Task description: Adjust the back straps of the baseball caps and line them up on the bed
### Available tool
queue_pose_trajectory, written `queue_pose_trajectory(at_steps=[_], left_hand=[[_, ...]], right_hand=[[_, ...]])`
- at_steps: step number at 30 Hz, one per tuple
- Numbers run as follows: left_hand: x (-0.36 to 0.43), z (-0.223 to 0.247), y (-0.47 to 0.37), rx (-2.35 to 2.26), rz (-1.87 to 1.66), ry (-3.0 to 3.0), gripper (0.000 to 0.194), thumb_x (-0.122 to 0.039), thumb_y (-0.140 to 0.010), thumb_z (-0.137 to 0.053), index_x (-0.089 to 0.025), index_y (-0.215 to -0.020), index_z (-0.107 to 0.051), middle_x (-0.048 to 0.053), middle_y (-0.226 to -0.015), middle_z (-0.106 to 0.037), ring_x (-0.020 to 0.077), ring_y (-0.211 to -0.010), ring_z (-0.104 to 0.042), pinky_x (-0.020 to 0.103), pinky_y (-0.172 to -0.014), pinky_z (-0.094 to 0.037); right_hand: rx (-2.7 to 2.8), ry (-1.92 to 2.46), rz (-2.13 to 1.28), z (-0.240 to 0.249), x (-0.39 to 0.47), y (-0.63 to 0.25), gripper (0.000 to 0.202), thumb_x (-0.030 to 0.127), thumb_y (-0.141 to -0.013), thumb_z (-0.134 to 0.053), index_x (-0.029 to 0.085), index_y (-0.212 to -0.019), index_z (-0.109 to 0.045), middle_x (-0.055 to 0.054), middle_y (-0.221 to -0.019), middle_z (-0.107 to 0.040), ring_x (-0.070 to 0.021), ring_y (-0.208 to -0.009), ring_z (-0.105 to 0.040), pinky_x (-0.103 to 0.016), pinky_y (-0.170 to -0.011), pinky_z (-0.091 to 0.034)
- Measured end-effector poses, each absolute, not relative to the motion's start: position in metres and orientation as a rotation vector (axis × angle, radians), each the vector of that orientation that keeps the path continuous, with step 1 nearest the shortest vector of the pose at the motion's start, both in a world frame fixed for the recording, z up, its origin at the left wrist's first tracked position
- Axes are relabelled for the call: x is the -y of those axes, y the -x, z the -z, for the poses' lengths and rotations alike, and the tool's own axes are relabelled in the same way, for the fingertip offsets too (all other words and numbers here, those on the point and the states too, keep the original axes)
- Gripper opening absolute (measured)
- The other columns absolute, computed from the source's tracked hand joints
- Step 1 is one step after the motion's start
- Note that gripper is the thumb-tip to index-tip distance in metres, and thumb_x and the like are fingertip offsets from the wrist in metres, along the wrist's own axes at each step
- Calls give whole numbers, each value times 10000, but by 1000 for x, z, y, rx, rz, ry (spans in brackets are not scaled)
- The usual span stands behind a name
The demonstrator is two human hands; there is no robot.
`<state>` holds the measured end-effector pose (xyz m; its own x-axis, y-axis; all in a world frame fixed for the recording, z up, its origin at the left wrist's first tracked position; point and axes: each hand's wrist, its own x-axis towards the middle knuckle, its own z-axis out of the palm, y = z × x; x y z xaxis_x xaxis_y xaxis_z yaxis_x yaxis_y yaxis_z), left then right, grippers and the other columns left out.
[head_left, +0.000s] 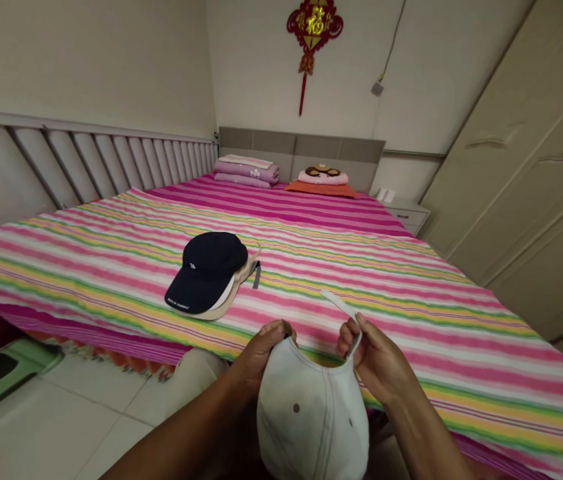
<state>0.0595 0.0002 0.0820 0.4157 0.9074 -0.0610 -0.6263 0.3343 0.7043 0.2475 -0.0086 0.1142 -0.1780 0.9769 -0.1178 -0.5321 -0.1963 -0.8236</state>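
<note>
A white baseball cap (pixel 314 413) hangs between my hands at the near edge of the bed, its back opening turned upward. My left hand (pixel 264 353) is closed on the left side of that opening, by a small brown piece at the fingertips. Between the thumb and fingers of my right hand (pixel 374 357) is the cap's loose white strap (pixel 338 303), its free end sticking out to the upper left. The two strap sides are apart. The brim is out of sight. Ahead on the left, a dark navy cap (pixel 214 263) lies stacked on lighter caps (pixel 234 293).
A striped sheet (pixel 126 260) covers the bed. Folded purple bedding (pixel 246 172) and an orange pillow (pixel 321 189) lie by the headboard (pixel 256 141). A green stool (pixel 26 363) stands on the floor at left; a wardrobe (pixel 526 167) and nightstand (pixel 404 213) are on the right.
</note>
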Motion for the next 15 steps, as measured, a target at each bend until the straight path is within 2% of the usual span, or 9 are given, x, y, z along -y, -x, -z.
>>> queue_pose_trajectory(at_steps=[2,5,9,12,15], left_hand=[[-3,-82,-59,-528,-1055,-643,307,-402,-581,-680,-130,-594,-538,-38,-480,-458,65,-427,-392,198,-444,-297],[-11,-86,-60,-584,-1046,-629,272,-348,-594,-692,-135,-594,-523,-46,-475,-465,62,-421,-399,195,-457,-311],[-25,-86,-58,-574,-896,-661,194,-291,-644,-675,-128,-641,-570,-20,-512,-538,87,-468,-477,214,-521,-372],[-33,-73,-52,-546,-806,-713,210,-317,-681,-647,-117,-740,-619,25,-639,-612,113,-584,-555,226,-605,-405],[-30,-52,-44,-546,-736,-795,216,-304,-679,-651,-99,-746,-641,52,-679,-638,124,-630,-575,232,-650,-408]], right_hand=[[1012,905,-1690,-113,12,-245,257,390,-698,-633,152,-680,-539,0,-611,-549,-108,-543,-491,-236,-530,-377],[1234,903,-1851,-110,16,-240,283,268,-592,-742,136,-743,-542,24,-626,-542,-71,-513,-454,-192,-488,-329],[1078,794,-1915,-110,15,-236,291,179,-550,-759,141,-696,-511,49,-595,-515,-47,-481,-426,-168,-462,-311],[934,760,-1872,-115,12,-233,323,153,-522,-766,147,-753,-541,39,-609,-545,-71,-521,-481,-183,-502,-365],[868,747,-1849,-122,10,-232,321,153,-518,-764,154,-763,-556,28,-624,-567,-91,-547,-523,-202,-535,-404]])
